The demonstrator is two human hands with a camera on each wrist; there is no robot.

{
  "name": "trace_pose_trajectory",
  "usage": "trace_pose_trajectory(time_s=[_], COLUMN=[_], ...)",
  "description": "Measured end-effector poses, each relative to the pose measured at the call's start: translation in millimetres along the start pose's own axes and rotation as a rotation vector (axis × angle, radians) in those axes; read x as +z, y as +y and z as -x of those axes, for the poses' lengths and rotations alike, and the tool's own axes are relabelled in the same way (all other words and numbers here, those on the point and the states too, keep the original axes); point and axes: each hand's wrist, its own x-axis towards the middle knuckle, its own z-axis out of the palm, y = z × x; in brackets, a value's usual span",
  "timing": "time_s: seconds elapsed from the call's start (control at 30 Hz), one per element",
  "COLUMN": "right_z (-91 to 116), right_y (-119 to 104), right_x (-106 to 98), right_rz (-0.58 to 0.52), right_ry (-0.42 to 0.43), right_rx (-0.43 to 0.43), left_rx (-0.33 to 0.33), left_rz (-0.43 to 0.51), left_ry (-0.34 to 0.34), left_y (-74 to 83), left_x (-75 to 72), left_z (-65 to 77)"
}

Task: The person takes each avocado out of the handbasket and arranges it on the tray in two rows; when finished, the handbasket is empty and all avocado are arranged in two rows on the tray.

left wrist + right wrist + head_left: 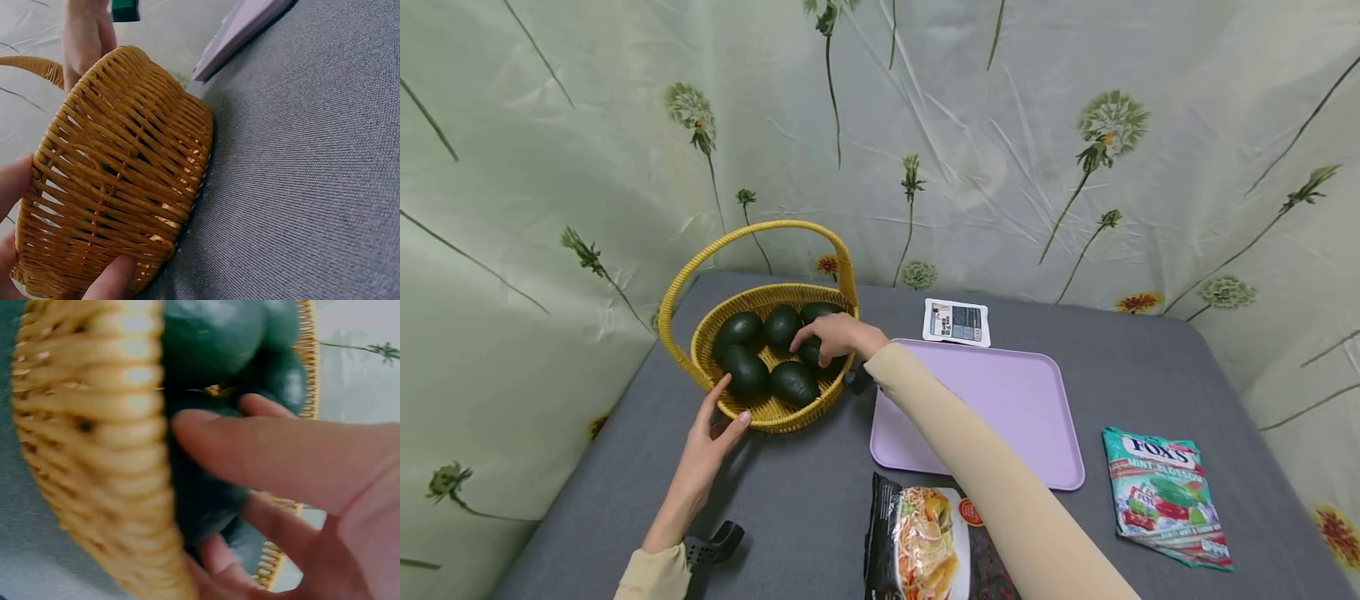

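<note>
A person's right hand (835, 336) reaches into a yellow wicker basket (730, 409) at the left rear of a grey-clothed table (797, 508), its fingers curled round one dark green avocado (814, 354) lying at the basket's right side — the right wrist view shows thumb and fingers wrapped about the fruit just inside the woven wall. Five more avocados (747, 368) lie around it in the basket. The left hand (709, 446) rests against the basket's near outer wall, fingers fairly straight and spread, thumb on the rim; the left wrist view shows fingertips (112, 280) pressed to the weave. Just right of the basket lies a lilac tray (1000, 400), with a small white card (957, 322) touching its far edge. At the near edge of the table lies a black noodle packet (917, 546) — partly under the right sleeve — and a teal bag of mints (1168, 496) lies well apart to the right.
</note>
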Motion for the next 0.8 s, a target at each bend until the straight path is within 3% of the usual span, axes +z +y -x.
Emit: trace_pose_trajectory(time_s=[0.4, 0.63, 0.8], right_z=[2.2, 14.1, 35.6], right_y=[14.5, 28.2, 43.7], right_x=[4.8, -0.7, -8.1], right_rz=[-0.079, -0.329, -0.539], right_ry=[0.144, 0.253, 0.309], right_rx=[-0.114, -0.215, -0.288], left_rx=[-0.017, 0.007, 0.002], left_rz=[-0.021, 0.001, -0.003], left_ry=[0.003, 0.003, 0.006], left_y=[0.7, 0.2, -1.4], left_x=[0.4, 1.5, 1.3], left_z=[0.1, 0.5, 0.4])
